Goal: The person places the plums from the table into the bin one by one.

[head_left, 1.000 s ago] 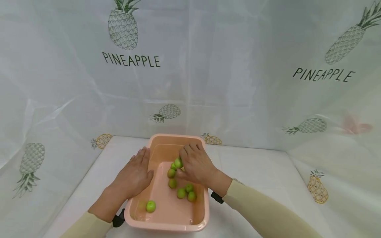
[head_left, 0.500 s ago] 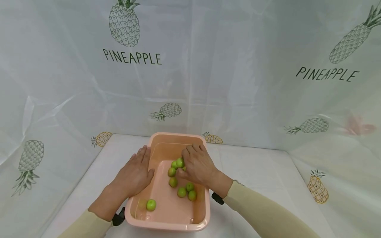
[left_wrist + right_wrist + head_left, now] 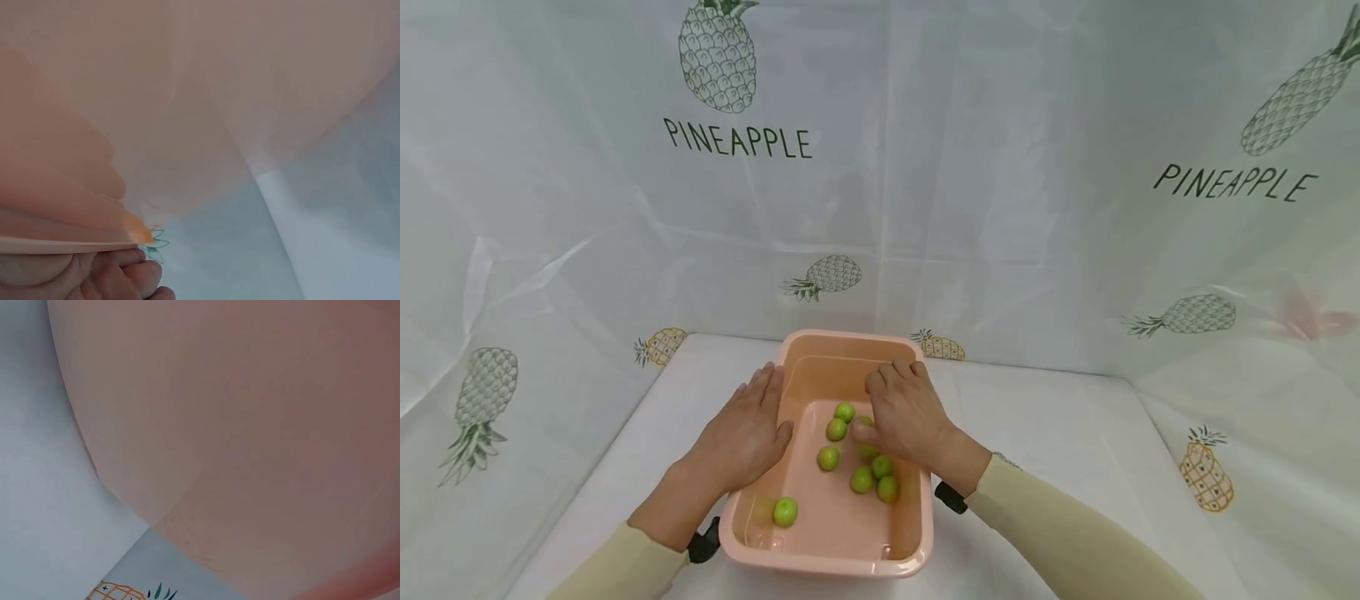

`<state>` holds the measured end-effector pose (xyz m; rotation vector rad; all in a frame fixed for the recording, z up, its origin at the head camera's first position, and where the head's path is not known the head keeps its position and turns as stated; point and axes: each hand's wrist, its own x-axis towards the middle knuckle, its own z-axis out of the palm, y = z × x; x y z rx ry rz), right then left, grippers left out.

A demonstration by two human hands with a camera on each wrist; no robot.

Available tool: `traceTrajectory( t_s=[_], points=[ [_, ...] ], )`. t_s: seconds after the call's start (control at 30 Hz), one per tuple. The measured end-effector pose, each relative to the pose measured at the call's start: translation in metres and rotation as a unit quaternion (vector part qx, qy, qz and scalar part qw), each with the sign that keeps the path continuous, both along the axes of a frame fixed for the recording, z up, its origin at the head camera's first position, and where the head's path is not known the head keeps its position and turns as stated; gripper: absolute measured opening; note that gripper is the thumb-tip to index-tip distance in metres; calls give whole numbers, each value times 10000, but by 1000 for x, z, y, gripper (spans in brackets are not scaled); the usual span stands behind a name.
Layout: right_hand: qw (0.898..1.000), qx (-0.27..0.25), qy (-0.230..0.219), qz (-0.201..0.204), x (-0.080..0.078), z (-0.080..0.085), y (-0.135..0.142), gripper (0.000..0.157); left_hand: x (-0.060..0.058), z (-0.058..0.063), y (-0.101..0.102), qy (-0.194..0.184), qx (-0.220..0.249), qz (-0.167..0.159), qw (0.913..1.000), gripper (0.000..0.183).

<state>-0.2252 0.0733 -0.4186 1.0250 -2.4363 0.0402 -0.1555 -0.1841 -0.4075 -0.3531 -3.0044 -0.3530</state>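
A pink plastic basin (image 3: pixel 827 569) holds several small round green fruits, some tinged yellow-brown. My left hand (image 3: pixel 737 437) lies along the basin's left rim with its fingers straight and its thumb over the inner side. In the left wrist view, the fingers (image 3: pixel 140 278) show beside the basin edge (image 3: pixel 69 247). My right hand (image 3: pixel 910 412) reaches over the right rim, fingers bent down above the fruits. Its fingertips are hidden, so I cannot tell whether it holds one. Near its thumb lies a green fruit (image 3: pixel 837 429); another fruit (image 3: pixel 786 512) sits alone at the near left.
The basin stands on a white-covered table (image 3: pixel 1037 442). Behind and around it hangs a pale translucent sheet (image 3: pixel 970 208) printed with pineapples. The right wrist view is filled mostly by the basin wall (image 3: pixel 219 425).
Fruits beside and below the right hand have shifted; the one at its fingers is no longer in the same place. The right hand moves slightly right; the left hand stays on the rim.
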Motion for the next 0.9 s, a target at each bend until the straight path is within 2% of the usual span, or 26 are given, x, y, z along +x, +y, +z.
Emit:
traceTrajectory(
  t_s=[0.1,0.27,0.33,0.4,0.5,0.6,0.7,0.8,0.9],
  points=[
    [9996,-201,-145,-109,0,1,1,39,-1,1,0,1,-12,9,10000,76],
    [9945,-942,-326,-315,2,1,8,23,-1,1,1,-47,42,24,10000,76],
    [9921,-1148,-311,-398,4,1,13,23,-1,2,2,-97,79,56,9999,75],
    [9911,-1195,-280,-519,8,0,19,29,0,1,3,-149,120,95,9998,75],
    [9907,-1089,-536,-611,17,4,29,43,1,1,3,-164,154,133,9997,75],
    [9872,-743,-1252,-646,31,9,40,63,3,0,4,-197,229,142,9994,75],
    [9749,-425,-2055,-738,43,12,54,78,4,-1,8,-275,354,134,9989,76],
    [9658,-386,-2405,-891,49,10,69,83,2,-2,17,-304,473,119,9983,75],
    [9648,-534,-2371,-1007,50,7,84,82,-1,-5,31,-338,520,118,9980,75]
  ],
)
